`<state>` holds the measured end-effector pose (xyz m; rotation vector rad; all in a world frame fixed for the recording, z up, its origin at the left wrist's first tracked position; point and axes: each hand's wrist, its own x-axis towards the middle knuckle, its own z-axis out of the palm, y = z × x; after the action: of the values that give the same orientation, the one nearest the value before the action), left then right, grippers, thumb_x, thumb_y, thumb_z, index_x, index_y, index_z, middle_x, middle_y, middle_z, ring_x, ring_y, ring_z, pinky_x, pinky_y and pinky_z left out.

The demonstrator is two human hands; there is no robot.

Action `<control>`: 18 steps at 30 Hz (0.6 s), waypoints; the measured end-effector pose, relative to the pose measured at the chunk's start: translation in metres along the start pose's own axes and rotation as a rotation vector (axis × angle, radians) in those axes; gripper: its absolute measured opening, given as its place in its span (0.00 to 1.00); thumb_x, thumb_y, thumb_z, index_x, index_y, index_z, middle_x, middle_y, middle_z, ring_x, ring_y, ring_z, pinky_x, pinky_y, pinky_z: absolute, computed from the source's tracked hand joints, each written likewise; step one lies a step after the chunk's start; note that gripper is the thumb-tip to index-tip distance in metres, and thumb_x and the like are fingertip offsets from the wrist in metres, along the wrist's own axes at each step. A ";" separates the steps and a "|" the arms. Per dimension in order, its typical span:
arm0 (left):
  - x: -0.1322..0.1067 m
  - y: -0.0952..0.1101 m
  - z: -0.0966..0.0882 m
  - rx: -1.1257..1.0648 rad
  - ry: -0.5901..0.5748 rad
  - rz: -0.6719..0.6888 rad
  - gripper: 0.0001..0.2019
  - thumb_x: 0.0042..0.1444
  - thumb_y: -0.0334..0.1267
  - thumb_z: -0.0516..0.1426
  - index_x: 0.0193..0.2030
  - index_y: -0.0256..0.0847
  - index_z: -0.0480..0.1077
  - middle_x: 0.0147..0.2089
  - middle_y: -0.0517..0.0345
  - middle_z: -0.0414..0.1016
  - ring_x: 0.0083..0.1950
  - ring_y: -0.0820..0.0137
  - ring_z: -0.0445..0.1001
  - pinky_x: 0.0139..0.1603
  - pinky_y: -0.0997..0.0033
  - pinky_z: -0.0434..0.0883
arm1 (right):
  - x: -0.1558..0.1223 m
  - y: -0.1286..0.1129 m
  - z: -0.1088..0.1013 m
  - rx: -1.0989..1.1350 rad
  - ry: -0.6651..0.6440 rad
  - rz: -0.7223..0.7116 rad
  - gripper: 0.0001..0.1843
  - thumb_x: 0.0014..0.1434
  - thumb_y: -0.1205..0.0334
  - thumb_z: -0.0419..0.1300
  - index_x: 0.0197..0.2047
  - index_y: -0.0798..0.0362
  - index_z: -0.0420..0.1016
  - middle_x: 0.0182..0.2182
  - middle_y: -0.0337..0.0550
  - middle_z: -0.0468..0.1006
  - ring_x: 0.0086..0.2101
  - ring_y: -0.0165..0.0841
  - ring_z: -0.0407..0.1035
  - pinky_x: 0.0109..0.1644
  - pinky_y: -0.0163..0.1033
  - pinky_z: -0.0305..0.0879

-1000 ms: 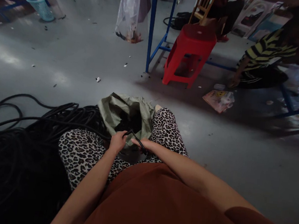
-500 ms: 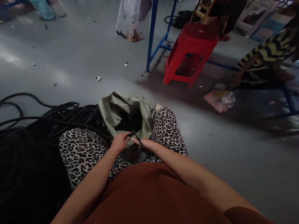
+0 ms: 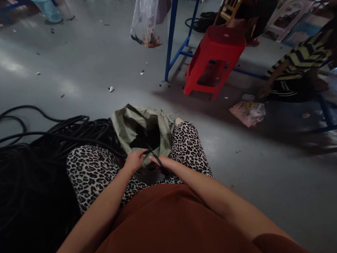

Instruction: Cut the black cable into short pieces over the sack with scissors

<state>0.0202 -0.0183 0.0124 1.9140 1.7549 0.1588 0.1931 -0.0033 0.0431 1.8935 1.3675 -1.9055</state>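
Observation:
I sit on the floor with leopard-print trousers [image 3: 96,171]. My left hand [image 3: 134,160] is closed round the end of a thin black cable [image 3: 153,154]. My right hand [image 3: 162,163] pinches the same cable a little further along, so the short piece runs between both hands above my lap. Just beyond my hands lies an open grey-green woven sack [image 3: 140,125] with dark contents inside. A big heap of black cable [image 3: 13,174] spreads over the floor at my left.
A red plastic stool [image 3: 214,60] stands ahead beside a blue metal frame [image 3: 171,29] with a hanging clear bag [image 3: 146,12]. A person in a striped top [image 3: 303,60] crouches at the right. A printed packet [image 3: 247,112] lies on the grey floor; a teal basket [image 3: 46,7] stands far left.
Both hands hold the cable in nearly the same place; the left hand has shifted slightly right and down. The crouching person at the right has moved a little.

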 end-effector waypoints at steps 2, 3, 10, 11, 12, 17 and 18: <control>0.000 0.000 0.000 -0.012 0.009 0.005 0.17 0.57 0.34 0.52 0.53 0.44 0.71 0.48 0.54 0.76 0.49 0.67 0.73 0.51 0.69 0.68 | 0.000 0.000 0.001 0.041 -0.025 0.019 0.27 0.53 0.37 0.57 0.29 0.57 0.67 0.16 0.38 0.65 0.17 0.30 0.63 0.18 0.31 0.59; 0.000 0.000 0.001 -0.019 0.011 0.006 0.17 0.57 0.34 0.52 0.53 0.43 0.71 0.48 0.53 0.76 0.49 0.67 0.73 0.52 0.69 0.68 | 0.001 0.001 0.001 0.044 -0.032 0.036 0.27 0.54 0.36 0.56 0.29 0.57 0.67 0.16 0.38 0.65 0.16 0.30 0.62 0.17 0.31 0.59; 0.002 -0.006 0.007 -0.033 0.013 -0.007 0.18 0.58 0.35 0.51 0.54 0.41 0.70 0.48 0.52 0.76 0.50 0.66 0.72 0.52 0.68 0.67 | 0.009 0.003 0.005 0.052 -0.064 0.086 0.21 0.55 0.46 0.58 0.30 0.59 0.68 0.15 0.39 0.66 0.17 0.31 0.65 0.20 0.32 0.64; 0.002 -0.006 0.007 -0.028 0.014 -0.007 0.17 0.58 0.35 0.51 0.54 0.41 0.70 0.48 0.52 0.76 0.50 0.66 0.72 0.52 0.67 0.67 | 0.009 0.003 0.005 0.055 -0.063 0.088 0.20 0.55 0.47 0.58 0.30 0.59 0.68 0.14 0.39 0.66 0.16 0.31 0.65 0.20 0.32 0.64; 0.003 -0.006 0.008 -0.023 0.014 -0.008 0.17 0.58 0.35 0.51 0.54 0.41 0.70 0.48 0.51 0.76 0.49 0.65 0.72 0.52 0.67 0.67 | 0.010 0.003 0.006 0.058 -0.061 0.094 0.19 0.55 0.48 0.59 0.30 0.59 0.68 0.14 0.39 0.66 0.16 0.31 0.65 0.20 0.33 0.64; 0.002 -0.004 0.007 -0.002 -0.002 -0.014 0.18 0.58 0.35 0.51 0.54 0.42 0.70 0.47 0.51 0.76 0.49 0.65 0.73 0.51 0.67 0.67 | 0.009 0.003 0.007 0.067 -0.014 0.095 0.15 0.55 0.53 0.58 0.32 0.58 0.68 0.14 0.38 0.64 0.13 0.31 0.62 0.18 0.34 0.63; 0.002 -0.003 0.007 -0.008 -0.004 -0.017 0.18 0.58 0.35 0.51 0.54 0.42 0.70 0.47 0.51 0.76 0.49 0.65 0.72 0.51 0.67 0.67 | 0.009 0.003 0.007 0.066 0.003 0.094 0.14 0.55 0.54 0.58 0.32 0.58 0.69 0.14 0.38 0.64 0.13 0.31 0.61 0.17 0.35 0.62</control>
<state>0.0203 -0.0182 0.0047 1.8917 1.7648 0.1551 0.1882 -0.0049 0.0330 1.9536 1.2085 -1.9262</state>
